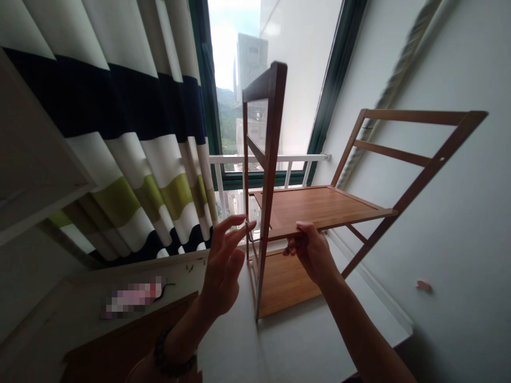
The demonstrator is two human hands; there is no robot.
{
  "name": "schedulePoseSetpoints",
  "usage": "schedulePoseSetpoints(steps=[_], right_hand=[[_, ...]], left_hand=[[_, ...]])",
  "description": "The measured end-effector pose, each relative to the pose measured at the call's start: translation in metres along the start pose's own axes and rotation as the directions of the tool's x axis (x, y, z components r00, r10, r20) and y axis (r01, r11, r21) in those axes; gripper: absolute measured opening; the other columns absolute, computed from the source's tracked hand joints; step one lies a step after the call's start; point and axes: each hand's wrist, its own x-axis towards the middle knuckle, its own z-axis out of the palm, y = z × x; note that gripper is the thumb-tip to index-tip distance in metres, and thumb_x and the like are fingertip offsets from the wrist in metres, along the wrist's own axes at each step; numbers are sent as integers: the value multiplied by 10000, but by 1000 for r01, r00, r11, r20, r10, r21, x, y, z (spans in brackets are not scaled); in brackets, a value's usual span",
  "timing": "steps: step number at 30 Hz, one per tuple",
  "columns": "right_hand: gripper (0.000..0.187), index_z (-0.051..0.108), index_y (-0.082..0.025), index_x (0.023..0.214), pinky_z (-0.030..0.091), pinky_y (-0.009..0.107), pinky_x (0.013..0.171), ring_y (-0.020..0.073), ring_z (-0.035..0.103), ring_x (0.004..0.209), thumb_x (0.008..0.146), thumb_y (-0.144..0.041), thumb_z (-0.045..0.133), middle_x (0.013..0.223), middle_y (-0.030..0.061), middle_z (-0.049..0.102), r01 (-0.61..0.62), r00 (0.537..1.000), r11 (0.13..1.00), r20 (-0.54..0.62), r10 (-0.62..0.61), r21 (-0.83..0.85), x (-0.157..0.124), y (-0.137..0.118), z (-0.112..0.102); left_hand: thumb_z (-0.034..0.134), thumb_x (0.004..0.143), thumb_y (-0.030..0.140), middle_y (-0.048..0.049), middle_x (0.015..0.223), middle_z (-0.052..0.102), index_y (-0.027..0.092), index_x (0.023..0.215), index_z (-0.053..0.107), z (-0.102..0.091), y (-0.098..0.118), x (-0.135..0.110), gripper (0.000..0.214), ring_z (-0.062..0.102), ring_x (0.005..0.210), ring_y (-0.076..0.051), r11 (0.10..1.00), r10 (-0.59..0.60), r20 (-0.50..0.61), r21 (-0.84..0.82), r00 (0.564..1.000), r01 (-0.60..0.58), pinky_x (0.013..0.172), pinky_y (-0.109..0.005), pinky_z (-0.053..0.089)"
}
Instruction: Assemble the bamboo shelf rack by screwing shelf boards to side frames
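A brown wooden shelf rack (273, 138) stands in front of me, with ladder-like side frames and two boards. My right hand (315, 250) grips the front edge of the upper shelf board (319, 205), thumb on top and fingers curled beneath. At the left frame's upright, a thin bent metal rod, apparently a hex key (249, 237), meets the wood near the board's corner. My left hand (223, 266) is beside it, fingers stretched out and two fingertips at the rod's upper end, the thumb apart. Below lies the lower shelf board (287, 282).
Small screws (189, 267) and a blurred pink packet (133, 298) lie on the pale surface at left, near a brown wooden panel (131, 340). A striped curtain (131, 143), window and white railing (285, 158) stand behind. A white wall (459, 213) borders the right.
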Motion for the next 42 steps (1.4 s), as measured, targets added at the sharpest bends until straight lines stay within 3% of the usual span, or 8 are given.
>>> schedulePoseSetpoints(steps=[7, 10, 15, 22, 29, 34, 38, 42], right_hand=[[235, 534, -151, 544, 520, 255, 464, 101, 500, 355, 736, -275, 588, 454, -11, 572, 3, 1000, 1000, -2, -3, -7, 0, -1, 1], [233, 537, -150, 548, 521, 257, 464, 103, 501, 356, 738, -275, 588, 458, -8, 576, -1, 1000, 1000, 5, 1, -1, 0, 0, 0], [237, 540, -151, 546, 527, 259, 481, 103, 502, 363, 739, -276, 594, 459, -8, 576, -2, 1000, 1000, 18, 2, 12, 0, 0, 0], [229, 540, -151, 527, 530, 265, 494, 98, 485, 353, 726, -253, 590, 444, -10, 566, 16, 1000, 1000, 4, -16, 3, 0, -2, 2], [267, 541, -146, 492, 512, 261, 457, 113, 504, 361, 735, -255, 557, 425, 7, 564, 39, 999, 998, 33, -38, -40, 2, -2, 2], [276, 544, -144, 492, 524, 263, 489, 104, 497, 367, 745, -253, 554, 426, 1, 555, 65, 998, 997, 23, -64, -44, 2, -1, 2], [266, 550, -144, 507, 528, 271, 499, 102, 488, 366, 747, -257, 561, 438, -2, 559, 55, 998, 998, 25, -54, -26, 0, 0, 2], [265, 549, -147, 488, 520, 258, 478, 99, 484, 362, 730, -252, 569, 431, 0, 561, 39, 999, 999, 6, -39, 1, -1, 0, 3]], left_hand=[[488, 879, 230, -38, 916, 504, 261, 1099, 624, 3, -19, -16, 260, 517, 854, -150, 992, 98, 22, -85, 995, -95, 708, -291, 466], [454, 892, 204, -43, 853, 583, 231, 1096, 619, 5, -23, -13, 264, 548, 843, -165, 978, 119, 45, -180, 992, -109, 719, -319, 476], [561, 797, 58, -51, 909, 639, 227, 1003, 641, 4, -27, -8, 279, 580, 913, -175, 982, 152, 31, -120, 988, -147, 790, -341, 490], [601, 786, 98, -15, 871, 681, 223, 1064, 546, 8, -36, -10, 310, 659, 799, -138, 957, -120, -31, -268, 992, 107, 744, -307, 552], [684, 713, 96, -2, 831, 649, 254, 905, 696, -6, -32, 6, 248, 622, 751, -116, 994, 77, -69, 86, 995, -71, 679, -249, 522], [647, 768, 185, -30, 905, 715, 247, 989, 695, -10, -18, 5, 235, 664, 763, -143, 990, -138, 3, -24, 990, 138, 714, -272, 549], [643, 776, 281, -56, 919, 733, 205, 988, 698, -8, -16, 5, 232, 685, 722, -163, 891, -374, 37, -262, 927, 370, 706, -308, 581], [741, 673, 260, -56, 824, 737, 167, 864, 705, -5, -16, 10, 215, 689, 698, -173, 815, -487, 37, -339, 872, 470, 681, -306, 597]])
